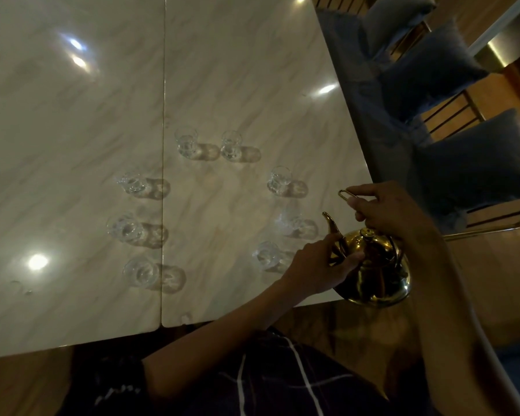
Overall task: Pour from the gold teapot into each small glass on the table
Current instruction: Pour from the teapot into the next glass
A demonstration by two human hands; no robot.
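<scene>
The gold teapot (376, 274) sits at the table's near right corner, spout (330, 223) pointing left and up. My right hand (391, 211) grips its thin wire handle (347, 196) above the pot. My left hand (315, 265) rests against the pot's left side by the spout base, thumb on the lid area. Several small clear glasses stand in a ring on the marble table (72, 115): the nearest (266, 255) just left of my left hand, another (288, 222) beside the spout, others (279, 180) (231, 144) (186, 142) (131, 183) (123, 229) (140, 270) farther round.
A seam (163, 145) runs down the tabletop. Grey cushioned chairs (469, 172) with gold frames line the table's right edge. My lap in dark checked cloth (267, 376) lies under the near edge.
</scene>
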